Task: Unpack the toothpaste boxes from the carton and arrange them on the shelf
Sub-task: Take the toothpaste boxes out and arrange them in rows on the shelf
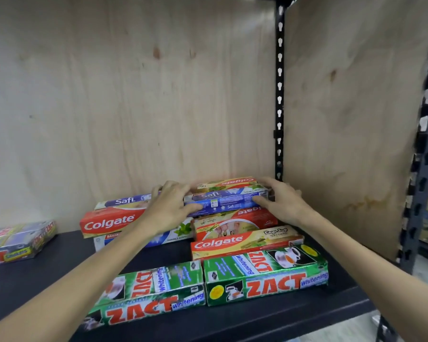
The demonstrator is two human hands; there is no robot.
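**Safi box squared onto the back stack**

Nearest the camera, two green Zact boxes [266,277] lie end to end at the front of the dark shelf [22,280]. Behind them, on the right-hand Colgate stack [242,233], sits the blue Safi box [226,199], spanned end to end, seemingly to square it up. The left hand [169,209] curls round its left end, thumb across the front face; the right hand [281,199] pinches its right end.

A shop stockroom — slotted metal racking [279,95], plywood backing [134,95], boxed toothpaste [265,277].
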